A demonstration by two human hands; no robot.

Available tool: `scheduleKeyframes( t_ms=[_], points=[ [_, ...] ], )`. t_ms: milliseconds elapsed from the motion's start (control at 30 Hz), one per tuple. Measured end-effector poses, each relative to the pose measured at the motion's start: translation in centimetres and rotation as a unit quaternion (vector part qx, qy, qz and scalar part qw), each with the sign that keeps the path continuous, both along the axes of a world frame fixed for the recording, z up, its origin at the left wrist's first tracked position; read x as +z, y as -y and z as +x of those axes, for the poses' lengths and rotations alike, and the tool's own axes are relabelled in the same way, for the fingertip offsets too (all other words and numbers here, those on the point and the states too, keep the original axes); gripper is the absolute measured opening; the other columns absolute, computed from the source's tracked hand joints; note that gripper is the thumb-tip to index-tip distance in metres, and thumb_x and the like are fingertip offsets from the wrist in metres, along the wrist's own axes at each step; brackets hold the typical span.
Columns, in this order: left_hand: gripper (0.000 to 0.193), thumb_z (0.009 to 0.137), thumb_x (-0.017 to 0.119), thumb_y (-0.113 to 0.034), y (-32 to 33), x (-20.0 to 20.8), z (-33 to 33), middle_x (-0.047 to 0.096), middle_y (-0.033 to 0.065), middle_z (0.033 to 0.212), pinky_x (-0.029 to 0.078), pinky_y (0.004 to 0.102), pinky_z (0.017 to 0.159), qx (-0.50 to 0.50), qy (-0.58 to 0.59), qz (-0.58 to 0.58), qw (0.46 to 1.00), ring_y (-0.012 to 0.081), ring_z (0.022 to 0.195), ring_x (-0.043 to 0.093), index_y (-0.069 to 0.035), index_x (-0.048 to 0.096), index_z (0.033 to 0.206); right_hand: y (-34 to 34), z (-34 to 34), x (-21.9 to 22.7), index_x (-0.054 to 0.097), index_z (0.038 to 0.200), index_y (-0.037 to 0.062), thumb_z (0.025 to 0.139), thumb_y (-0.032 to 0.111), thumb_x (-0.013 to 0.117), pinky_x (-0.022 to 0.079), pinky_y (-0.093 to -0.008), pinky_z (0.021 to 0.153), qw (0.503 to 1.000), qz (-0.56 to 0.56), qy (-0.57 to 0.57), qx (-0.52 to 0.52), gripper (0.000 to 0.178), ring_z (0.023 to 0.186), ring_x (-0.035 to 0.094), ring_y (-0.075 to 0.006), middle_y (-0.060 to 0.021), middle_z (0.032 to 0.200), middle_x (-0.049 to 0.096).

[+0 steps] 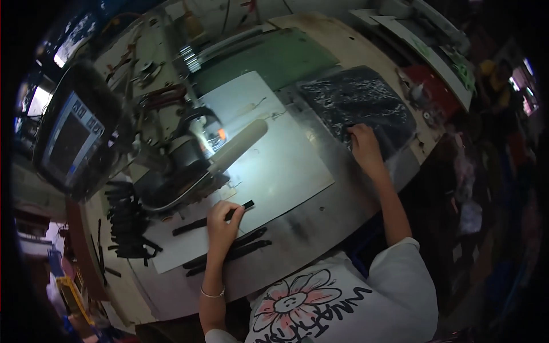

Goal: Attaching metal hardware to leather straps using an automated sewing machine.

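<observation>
My left hand (pixel 223 224) is closed on a narrow black strip (pixel 191 227), which lies across the white board (pixel 286 182). One end of the strip pokes out beyond my thumb and fingertips. My right hand (pixel 366 150) reaches to the dark stack in clear plastic (pixel 366 97) on the right. Its fingertips are pinched together over the plastic; what is between them, if anything, is too small to make out. Closer to my body, more black strips (pixel 246 247) lie beside my left wrist.
A lit machine head (pixel 191 157) with a pale arm (pixel 243 143) stands over the board, left of centre. Its screen (pixel 74 134) rises at far left. Bundled black strips (pixel 126 220) lie below it. Behind is a green mat (pixel 274 57); tools (pixel 151 71) sit at back left.
</observation>
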State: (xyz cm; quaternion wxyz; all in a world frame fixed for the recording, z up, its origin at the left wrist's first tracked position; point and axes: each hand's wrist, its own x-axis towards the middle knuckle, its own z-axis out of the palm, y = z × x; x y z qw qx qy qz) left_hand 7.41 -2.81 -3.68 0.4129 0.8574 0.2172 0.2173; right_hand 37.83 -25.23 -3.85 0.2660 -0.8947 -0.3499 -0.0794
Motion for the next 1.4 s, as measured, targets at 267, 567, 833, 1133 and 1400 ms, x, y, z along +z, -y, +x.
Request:
scheduleKeyframes(
  t_ms=[267, 567, 833, 1133, 1400],
  points=[
    [0.014, 0.078, 0.065, -0.011, 0.8, -0.4, -0.1, 0.056, 0.0082, 0.070, 0.039, 0.0317, 0.062, 0.000, -0.006, 0.026, 1.000, 0.0234, 0.065, 0.053, -0.001, 0.058, 0.072, 1.4, -0.4, -1.0, 0.053, 0.112, 0.0046, 0.085, 0.024, 0.057, 0.043, -0.0437, 0.081, 0.959, -0.149, 0.191, -0.146, 0.033, 0.098, 0.050, -0.0377, -0.0194, 0.108, 0.051],
    [0.014, 0.075, 0.068, -0.014, 0.2, -0.7, 0.6, 0.056, 0.0059, 0.070, 0.038, 0.0322, 0.065, -0.020, 0.012, 0.033, 0.999, 0.0216, 0.064, 0.054, -0.004, 0.059, 0.071, 3.3, 1.7, 0.0, 0.054, 0.084, 0.0031, 0.088, 0.024, 0.054, 0.046, -0.0403, 0.061, 0.979, -0.080, 0.171, -0.080, 0.021, 0.072, 0.059, -0.0299, -0.0138, 0.077, 0.057],
    [0.012, 0.073, 0.069, -0.017, -0.8, -2.5, -2.0, 0.055, 0.0024, 0.071, 0.037, 0.0341, 0.068, 0.052, 0.028, 0.091, 0.994, 0.0218, 0.069, 0.054, -0.009, 0.060, 0.071, -1.4, -0.9, 1.3, 0.057, 0.086, 0.0008, 0.089, 0.015, 0.054, 0.042, -0.0344, 0.059, 0.986, 0.077, 0.148, 0.017, 0.014, 0.065, 0.053, -0.0292, -0.0133, 0.075, 0.054],
    [0.013, 0.073, 0.068, -0.019, 1.2, -4.6, 0.3, 0.050, 0.0024, 0.079, 0.035, 0.0345, 0.078, 0.031, 0.078, 0.089, 0.993, 0.0213, 0.082, 0.049, -0.012, 0.058, 0.072, -11.2, -6.5, -3.3, 0.046, 0.079, -0.0004, 0.086, 0.009, 0.053, 0.041, -0.0425, 0.063, 0.948, 0.001, 0.136, 0.289, 0.013, 0.077, 0.049, -0.0340, -0.0158, 0.080, 0.046],
    [0.013, 0.071, 0.069, -0.020, 1.7, -5.2, 1.2, 0.049, 0.0017, 0.078, 0.035, 0.0355, 0.081, 0.013, 0.090, 0.062, 0.994, 0.0204, 0.084, 0.051, -0.013, 0.059, 0.072, -13.2, -3.6, -4.7, 0.050, 0.093, -0.0047, 0.084, 0.012, 0.057, 0.039, -0.0417, 0.079, 0.940, 0.042, 0.141, 0.308, 0.020, 0.090, 0.047, -0.0371, -0.0200, 0.093, 0.049]
  ],
)
